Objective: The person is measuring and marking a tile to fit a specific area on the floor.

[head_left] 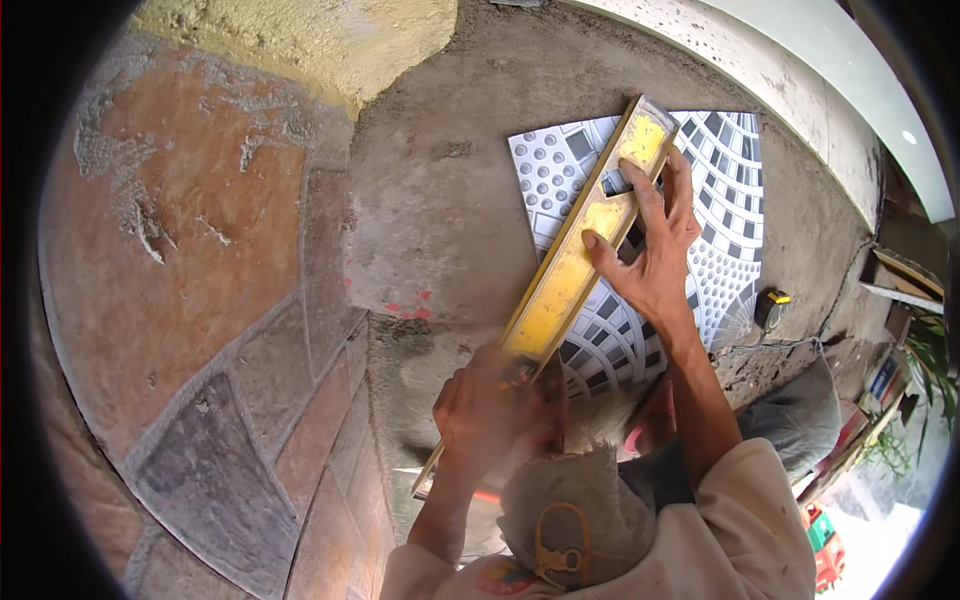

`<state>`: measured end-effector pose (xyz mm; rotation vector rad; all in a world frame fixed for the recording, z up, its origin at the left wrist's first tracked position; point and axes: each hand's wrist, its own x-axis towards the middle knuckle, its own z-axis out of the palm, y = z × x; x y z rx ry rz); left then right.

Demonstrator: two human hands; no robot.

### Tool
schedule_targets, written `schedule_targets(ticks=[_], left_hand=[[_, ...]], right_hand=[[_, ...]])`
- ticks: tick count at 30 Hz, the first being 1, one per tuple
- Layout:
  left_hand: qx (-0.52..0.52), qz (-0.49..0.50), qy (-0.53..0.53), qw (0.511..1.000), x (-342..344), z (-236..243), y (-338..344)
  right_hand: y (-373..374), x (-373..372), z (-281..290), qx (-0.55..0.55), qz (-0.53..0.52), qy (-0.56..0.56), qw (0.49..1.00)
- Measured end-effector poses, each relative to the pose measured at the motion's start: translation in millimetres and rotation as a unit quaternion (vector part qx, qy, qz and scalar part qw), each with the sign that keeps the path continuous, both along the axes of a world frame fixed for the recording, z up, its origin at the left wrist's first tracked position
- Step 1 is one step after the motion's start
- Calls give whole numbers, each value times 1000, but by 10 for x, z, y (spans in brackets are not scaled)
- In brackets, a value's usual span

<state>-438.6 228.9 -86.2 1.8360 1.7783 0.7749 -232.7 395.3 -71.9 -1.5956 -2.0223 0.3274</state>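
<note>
A long yellow spirit level (565,290), worn and smudged with cement, lies slantwise over a patterned grey, white and black tile (725,200). My right hand (655,260) grips the level near its far end. Its thumb and a fingertip press on the yellow face, while other fingers bend over the right edge. Down by the level's near end is my left hand (480,415), smeared by motion. Its fingers are too blurred to show whether they hold the level or anything else. Part of the tile is hidden under the level and my right arm.
Stone-like paving (215,400) in brown and grey runs along the left. A rough yellowish wall base (300,40) stands at the far left, a pale curved ledge (760,80) at the far right. A small black-and-yellow tape measure (772,308) sits right of the tile, near plants (930,360).
</note>
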Motion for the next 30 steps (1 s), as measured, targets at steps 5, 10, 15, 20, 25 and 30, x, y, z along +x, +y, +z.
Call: schedule_targets(ticks=[5,10,15,20,25,30], left_hand=[[6,-11,1,1000,-100,25,106],[23,-23,-8,999,-181,-45,104],[39,-20,-9,999,-217,-84,113],[26,-17,-10,999,-239,-46,108],[37,-16,-31,999,-271,-23,115],[44,-11,-24,999,-219,-38,125]], right_hand=[[-31,-1,13,-11,-26,-24,999],[-64,-31,-11,13,-45,-38,998],[-68,-69,-10,22,-41,-56,997],[-58,-90,-20,22,-38,-57,997],[-76,-152,4,13,-37,-68,997],[-74,-82,27,13,-48,-65,997]])
